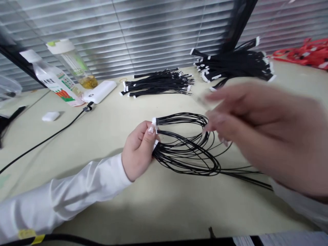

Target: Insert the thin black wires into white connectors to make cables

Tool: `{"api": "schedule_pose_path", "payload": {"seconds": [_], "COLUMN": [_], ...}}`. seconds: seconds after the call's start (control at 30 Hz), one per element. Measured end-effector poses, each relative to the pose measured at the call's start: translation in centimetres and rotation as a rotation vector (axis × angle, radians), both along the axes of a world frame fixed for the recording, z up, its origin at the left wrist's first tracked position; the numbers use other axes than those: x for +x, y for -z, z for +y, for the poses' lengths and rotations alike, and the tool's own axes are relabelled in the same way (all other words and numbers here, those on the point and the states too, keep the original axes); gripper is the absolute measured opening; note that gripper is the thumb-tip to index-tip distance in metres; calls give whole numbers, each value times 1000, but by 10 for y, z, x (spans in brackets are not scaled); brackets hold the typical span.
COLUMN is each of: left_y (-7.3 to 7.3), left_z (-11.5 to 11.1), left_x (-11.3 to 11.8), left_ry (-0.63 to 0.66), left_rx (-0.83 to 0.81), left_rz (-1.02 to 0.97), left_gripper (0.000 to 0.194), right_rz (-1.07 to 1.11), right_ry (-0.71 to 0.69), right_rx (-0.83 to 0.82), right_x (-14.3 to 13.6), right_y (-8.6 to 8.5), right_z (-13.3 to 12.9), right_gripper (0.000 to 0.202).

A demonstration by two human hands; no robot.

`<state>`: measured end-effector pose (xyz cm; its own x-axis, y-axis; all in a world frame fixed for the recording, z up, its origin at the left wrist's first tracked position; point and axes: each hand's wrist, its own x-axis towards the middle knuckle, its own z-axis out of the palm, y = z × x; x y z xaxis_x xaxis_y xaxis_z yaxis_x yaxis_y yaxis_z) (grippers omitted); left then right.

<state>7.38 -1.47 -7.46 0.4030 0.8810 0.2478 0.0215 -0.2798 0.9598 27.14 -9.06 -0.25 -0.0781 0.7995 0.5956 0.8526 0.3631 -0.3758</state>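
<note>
My left hand [139, 150] pinches the white connectors [154, 122] at the end of a looped bundle of black wires [189, 167]. The loops reach right from its fingertips, and loose wire ends trail to the right, under my right hand. Large and blurred on the right, my right hand [263, 133] is over the right side of the loops, with its fingertips near the upper loop. Motion smears its fingers, so their grip and any contact with the wires cannot be made out.
Behind lie a pile of short black cables [161, 83], a larger black cable pile [233, 65] and red cables [307, 54]. At the back left are a bottle [55, 80], a tumbler [74, 65], a white power bank [101, 91] with a black cord and a small white case [50, 116].
</note>
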Motion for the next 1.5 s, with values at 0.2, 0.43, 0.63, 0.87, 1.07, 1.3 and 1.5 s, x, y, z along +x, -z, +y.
{"api": "schedule_pose_path", "payload": {"seconds": [0.2, 0.43, 0.63, 0.87, 1.07, 1.3, 1.5], "left_y": [-2, -1, -2, -3, -6, -4, -6], "left_z": [-4, -7, -8, -7, -7, -7, -5], "left_x": [0, -1, 0, 0, 0, 1, 3], "left_ry": [45, 91, 104, 111, 172, 104, 10], "left_rx": [-19, -14, 11, 34, 111, 31, -7], "left_rz": [-17, -2, 12, 42, 126, 107, 51], "left_gripper": [30, 29, 31, 31, 32, 30, 31], "right_rz": [-154, -194, -238, -295, -333, -392, -377], "right_ry": [-92, -60, -71, -91, -99, -63, -104], "right_rx": [-26, 49, 81, -6, 15, 1, -78], "right_x": [-16, -21, -21, -21, -24, -11, -9], "right_y": [11, 18, 19, 18, 24, 19, 3], "right_z": [8, 9, 9, 7, 10, 15, 4], "right_gripper": [12, 13, 16, 18, 22, 11, 24]}}
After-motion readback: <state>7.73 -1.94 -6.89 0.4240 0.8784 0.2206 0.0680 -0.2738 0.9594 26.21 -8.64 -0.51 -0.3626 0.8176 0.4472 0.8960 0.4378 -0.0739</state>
